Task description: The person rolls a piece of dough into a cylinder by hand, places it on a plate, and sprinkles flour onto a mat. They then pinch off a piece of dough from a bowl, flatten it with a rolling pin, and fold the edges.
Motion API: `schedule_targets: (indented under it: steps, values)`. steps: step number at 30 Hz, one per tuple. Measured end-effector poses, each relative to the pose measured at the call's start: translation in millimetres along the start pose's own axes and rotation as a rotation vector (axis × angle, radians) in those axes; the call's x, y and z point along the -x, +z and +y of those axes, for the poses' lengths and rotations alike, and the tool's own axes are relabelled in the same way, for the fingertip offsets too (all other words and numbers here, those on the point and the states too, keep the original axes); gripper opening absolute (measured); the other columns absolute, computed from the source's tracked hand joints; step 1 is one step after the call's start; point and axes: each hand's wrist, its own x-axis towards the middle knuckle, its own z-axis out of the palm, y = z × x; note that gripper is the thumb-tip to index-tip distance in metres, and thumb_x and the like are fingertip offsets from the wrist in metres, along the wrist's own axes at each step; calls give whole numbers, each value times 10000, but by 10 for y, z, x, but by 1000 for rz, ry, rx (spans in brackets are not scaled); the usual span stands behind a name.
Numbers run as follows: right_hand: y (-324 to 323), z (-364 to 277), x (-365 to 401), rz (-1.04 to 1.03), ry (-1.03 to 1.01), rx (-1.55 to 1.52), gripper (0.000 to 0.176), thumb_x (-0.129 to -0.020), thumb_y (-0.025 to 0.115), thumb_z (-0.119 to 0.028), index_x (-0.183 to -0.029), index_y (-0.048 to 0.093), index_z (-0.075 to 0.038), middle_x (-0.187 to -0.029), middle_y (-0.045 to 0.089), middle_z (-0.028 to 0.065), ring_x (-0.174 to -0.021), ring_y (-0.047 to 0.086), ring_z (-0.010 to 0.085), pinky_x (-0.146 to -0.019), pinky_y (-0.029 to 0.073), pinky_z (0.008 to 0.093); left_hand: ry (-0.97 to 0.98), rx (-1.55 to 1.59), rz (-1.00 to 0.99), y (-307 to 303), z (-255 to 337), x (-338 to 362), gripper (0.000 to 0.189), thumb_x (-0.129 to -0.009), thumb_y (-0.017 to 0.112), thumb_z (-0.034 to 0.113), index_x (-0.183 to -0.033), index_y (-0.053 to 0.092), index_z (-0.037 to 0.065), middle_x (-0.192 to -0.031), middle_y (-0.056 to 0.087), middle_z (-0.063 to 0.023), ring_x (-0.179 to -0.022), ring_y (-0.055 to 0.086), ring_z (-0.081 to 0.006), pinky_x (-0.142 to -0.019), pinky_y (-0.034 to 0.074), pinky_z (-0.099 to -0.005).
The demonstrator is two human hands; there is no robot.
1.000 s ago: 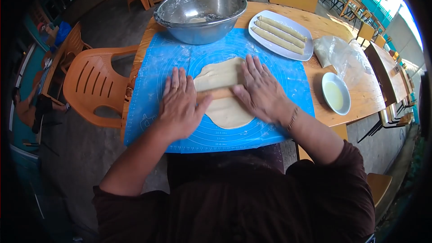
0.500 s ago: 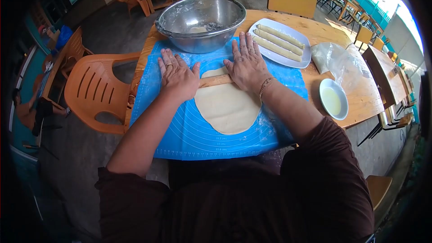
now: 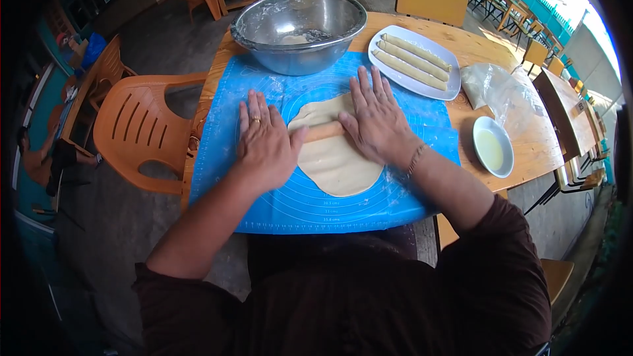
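Observation:
A wooden rolling pin [image 3: 324, 132] lies across a flat sheet of dough [image 3: 339, 166] on the blue measuring mat [image 3: 231, 191]. My left hand [image 3: 267, 140] rests palm down over the pin's left end, fingers stretched forward. Over the right end lies my right hand [image 3: 379, 118], also flat, its thumb beside the pin. Both palms press on the pin without fingers wrapped round it, and its ends are hidden beneath them. Part of the dough shows beyond the pin, the larger part on the near side.
A metal bowl [image 3: 300, 33] stands at the mat's far edge. Right of it are a white plate [image 3: 450, 92] with three dough rolls, a plastic bag [image 3: 498, 89] and a small bowl of liquid [image 3: 491, 148]. An orange chair [image 3: 142, 132] stands left; a person sits far left.
Both hands and the rolling pin have moved nearer to me over the dough. More dough now shows beyond the pin. The view has shifted slightly.

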Motion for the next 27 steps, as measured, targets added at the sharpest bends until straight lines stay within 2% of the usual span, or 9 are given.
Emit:
schedule_targets:
  steps: [2, 4, 8, 10, 14, 18, 20, 24, 27]
  values:
    - [159, 55, -374, 38, 27, 65, 701, -1019, 329, -419, -1471, 259, 111, -1564, 165, 308, -1478, 106, 433, -1209, 97, 488, -133, -7, -135, -50, -65, -327, 831, -1007, 293, 511, -1415, 251, -211, -1553, 91, -367, -1481, 9, -451, -1194, -24, -526]
    - [230, 68, -560, 80, 60, 130, 689, -1024, 323, -410, -1471, 258, 110, -1553, 185, 324, -1475, 110, 441, -1208, 100, 482, -271, -15, -11, 77, -142, -556, 806, -1013, 272, 499, -1430, 251, -190, -1560, 90, -354, -1483, 1, -443, -1196, -33, -515]
    - [194, 37, -493, -36, 127, 130, 712, -1015, 306, -418, -1467, 248, 129, -1544, 210, 327, -1473, 130, 436, -1207, 110, 481, -268, 9, 108, 191, -157, -486, 773, -1019, 270, 476, -1444, 250, -169, -1550, 143, -354, -1486, -6, -435, -1199, -36, -508]
    - [101, -19, -252, -136, 137, 89, 726, -1009, 302, -425, -1468, 240, 135, -1549, 205, 322, -1474, 132, 433, -1207, 107, 485, -68, 17, 115, 152, -121, -212, 778, -1014, 274, 486, -1453, 245, -156, -1546, 161, -355, -1484, 15, -441, -1200, -23, -512]
    - [-178, -126, 585, 24, -92, -51, 723, -999, 408, -405, -1437, 272, 154, -1512, 243, 358, -1453, 178, 467, -1198, 145, 504, 247, 98, 19, -42, 52, 582, 796, -1004, 356, 467, -1419, 242, -202, -1511, 178, -399, -1453, 104, -502, -1190, 75, -553]
    - [-447, -154, 957, -91, -145, -122, 711, -993, 440, -392, -1428, 294, 151, -1500, 281, 346, -1448, 210, 452, -1194, 171, 502, 358, 158, 56, -31, 167, 909, 816, -986, 410, 463, -1387, 257, -232, -1484, 202, -425, -1438, 129, -525, -1183, 92, -566]
    - [-412, -88, 818, -97, -139, -113, 701, -998, 428, -392, -1429, 298, 145, -1500, 297, 333, -1452, 223, 425, -1194, 184, 495, 283, 63, 117, 3, 194, 750, 877, -974, 425, 522, -1395, 256, -228, -1482, 219, -418, -1436, 132, -524, -1194, 61, -549]
    - [-37, 44, 10, -88, 12, -15, 753, -1017, 305, -487, -1446, 287, 132, -1531, 266, 308, -1467, 194, 400, -1206, 152, 474, 35, 102, 46, 75, 29, -152, 895, -993, 268, 585, -1446, 203, -185, -1539, 142, -370, -1475, 39, -457, -1202, -7, -516]
    - [80, 113, -278, -222, 106, -39, 775, -1019, 257, -513, -1456, 271, 127, -1540, 249, 304, -1473, 176, 392, -1209, 138, 467, -91, 105, 36, 85, 23, -430, 875, -1000, 230, 582, -1467, 189, -157, -1552, 138, -349, -1482, 24, -439, -1207, -6, -498]
